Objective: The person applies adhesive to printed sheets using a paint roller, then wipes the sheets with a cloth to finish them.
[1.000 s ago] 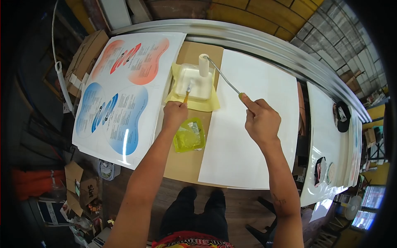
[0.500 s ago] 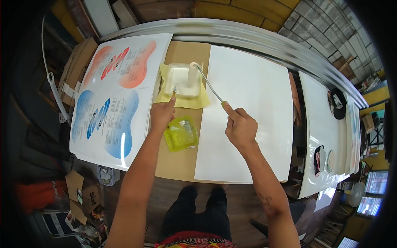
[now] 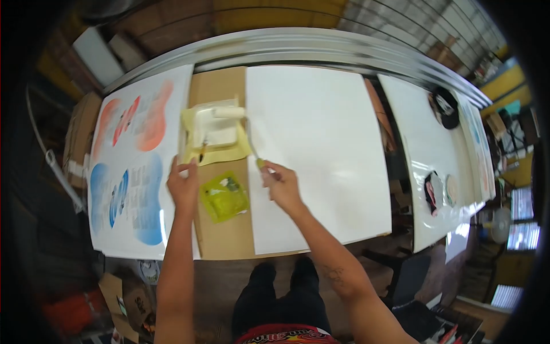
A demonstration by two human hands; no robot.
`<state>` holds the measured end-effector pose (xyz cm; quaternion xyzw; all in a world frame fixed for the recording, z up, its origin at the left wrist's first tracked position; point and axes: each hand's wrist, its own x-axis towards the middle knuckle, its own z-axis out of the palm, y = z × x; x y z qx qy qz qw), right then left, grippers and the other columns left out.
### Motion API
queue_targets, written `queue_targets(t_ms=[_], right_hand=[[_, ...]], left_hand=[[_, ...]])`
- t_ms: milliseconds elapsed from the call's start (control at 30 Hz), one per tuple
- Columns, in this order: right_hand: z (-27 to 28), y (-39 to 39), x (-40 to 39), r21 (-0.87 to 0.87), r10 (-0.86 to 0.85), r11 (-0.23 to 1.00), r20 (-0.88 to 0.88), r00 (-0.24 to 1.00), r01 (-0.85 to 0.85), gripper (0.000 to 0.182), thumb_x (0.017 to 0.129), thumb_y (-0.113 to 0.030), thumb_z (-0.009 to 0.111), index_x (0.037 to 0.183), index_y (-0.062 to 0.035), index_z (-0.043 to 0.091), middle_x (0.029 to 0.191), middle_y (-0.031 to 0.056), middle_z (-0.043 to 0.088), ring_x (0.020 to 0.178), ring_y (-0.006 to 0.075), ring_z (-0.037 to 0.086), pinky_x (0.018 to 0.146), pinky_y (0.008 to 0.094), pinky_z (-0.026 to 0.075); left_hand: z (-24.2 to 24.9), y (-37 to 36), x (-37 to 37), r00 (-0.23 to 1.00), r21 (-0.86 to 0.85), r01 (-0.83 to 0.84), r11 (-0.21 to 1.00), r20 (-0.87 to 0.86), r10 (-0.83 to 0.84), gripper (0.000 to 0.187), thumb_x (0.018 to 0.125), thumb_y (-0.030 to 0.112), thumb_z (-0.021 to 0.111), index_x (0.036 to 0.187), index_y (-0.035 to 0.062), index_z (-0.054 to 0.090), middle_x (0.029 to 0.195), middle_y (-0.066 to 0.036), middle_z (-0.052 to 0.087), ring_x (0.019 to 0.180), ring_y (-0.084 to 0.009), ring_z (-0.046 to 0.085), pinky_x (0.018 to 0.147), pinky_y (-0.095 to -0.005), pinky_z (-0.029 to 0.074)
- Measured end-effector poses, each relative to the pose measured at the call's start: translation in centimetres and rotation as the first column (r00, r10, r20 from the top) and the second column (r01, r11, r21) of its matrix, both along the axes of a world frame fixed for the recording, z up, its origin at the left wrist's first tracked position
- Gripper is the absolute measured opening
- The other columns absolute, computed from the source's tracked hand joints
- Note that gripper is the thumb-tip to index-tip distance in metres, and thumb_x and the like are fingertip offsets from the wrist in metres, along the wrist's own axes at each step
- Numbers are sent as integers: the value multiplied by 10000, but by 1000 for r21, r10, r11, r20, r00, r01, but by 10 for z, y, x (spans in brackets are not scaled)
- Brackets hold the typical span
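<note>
My right hand (image 3: 281, 184) is closed round the yellow-green handle of a small paint roller (image 3: 229, 112). Its pale roller sleeve lies across the far part of a white foam tray (image 3: 200, 123). The tray rests on a sheet of yellow paper (image 3: 229, 155). A small brush (image 3: 203, 148) leans at the tray's near edge. My left hand (image 3: 183, 183) is by the near left corner of the yellow paper, thumb and forefinger apart, just beside the brush; motion blurs it slightly. Nearer me lies a yellow-green plastic tray (image 3: 224, 198) with whitish smears.
A large white sheet (image 3: 321, 160) covers the right of the brown board (image 3: 226, 241). Printed sheets (image 3: 129, 166) with red and blue shapes lie at left. Metal rails (image 3: 275, 49) run behind. Another white table (image 3: 401, 143) at right bears a black cap (image 3: 444, 109).
My left hand has let go of the brush and drawn back to the left. The roller has gone from upright to lying across the tray. The whole view has shifted.
</note>
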<state>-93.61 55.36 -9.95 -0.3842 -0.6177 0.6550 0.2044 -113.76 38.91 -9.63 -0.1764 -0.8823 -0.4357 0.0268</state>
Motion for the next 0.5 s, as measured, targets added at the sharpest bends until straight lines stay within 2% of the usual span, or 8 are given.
queue_targets(t_ms=[67, 133, 200, 233, 333, 400, 433, 500], right_hand=[[18, -4, 7, -239, -56, 971, -118, 991, 26, 414, 964, -125, 663, 1363, -20, 627, 756, 52, 647, 453, 81, 477, 398, 257, 384], [28, 4, 29, -253, -62, 967, -168, 984, 18, 430, 966, -98, 658, 1389, -35, 609, 778, 47, 654, 447, 62, 465, 391, 236, 373], [28, 10, 66, -224, -116, 973, -239, 964, 61, 428, 967, -78, 650, 1392, -42, 609, 786, 45, 658, 452, 50, 465, 391, 221, 370], [32, 15, 96, -206, -139, 974, -218, 966, 94, 473, 945, -50, 663, 1411, -38, 588, 832, 55, 680, 511, 42, 497, 440, 211, 419], [39, 32, 202, 32, -222, 974, -30, 975, 223, 472, 945, -32, 653, 1413, -67, 601, 1076, 97, 725, 693, 40, 593, 468, 202, 444], [42, 37, 273, 190, -293, 944, 108, 950, 269, 470, 944, 1, 648, 1410, -8, 586, 1158, 113, 715, 917, 92, 646, 751, 231, 516], [42, 40, 305, 302, -322, 915, 148, 935, 267, 471, 941, 13, 649, 1406, 31, 577, 1198, 129, 712, 1029, 122, 659, 909, 262, 520], [39, 47, 355, 421, -374, 875, 274, 886, 239, 430, 925, 0, 663, 1348, 61, 612, 1151, 145, 735, 1016, 134, 676, 897, 264, 519]], left_hand=[[24, 0, 28, 998, 151, -36, 988, 65, 26, 444, 943, 200, 717, 1312, -10, 585, 968, -46, 680, 625, -95, 483, 598, -282, 432], [18, -5, 48, 1000, 177, 26, 984, -6, -25, 309, 935, 148, 705, 1196, 13, 606, 994, -49, 652, 654, -91, 491, 596, -282, 430], [5, -7, 77, 972, 114, 234, 965, -30, -233, 294, 917, 119, 708, 1172, 22, 599, 991, -63, 640, 676, -134, 522, 595, -293, 440], [-4, -3, 92, 941, 80, 339, 937, -31, -338, 288, 908, 105, 709, 1161, 26, 596, 989, -69, 634, 686, -156, 538, 594, -299, 445], [-19, 33, 139, 828, -56, 557, 828, -41, -560, 420, 861, 164, 753, 1211, 17, 575, 1117, -149, 628, 933, -313, 606, 790, -408, 493], [-28, 67, 160, 726, -157, 665, 730, -94, -682, 513, 845, 227, 770, 1259, 7, 564, 1238, -200, 603, 1126, -393, 586, 951, -473, 474], [-36, 84, 164, 706, -192, 685, 703, -64, -706, 585, 845, 267, 767, 1316, 7, 536, 1320, -218, 550, 1215, -413, 520, 1019, -499, 416], [-49, 118, 176, 667, -262, 719, 644, 2, -745, 729, 846, 345, 760, 1429, 9, 479, 1484, -254, 445, 1394, -454, 389, 1155, -551, 302]])
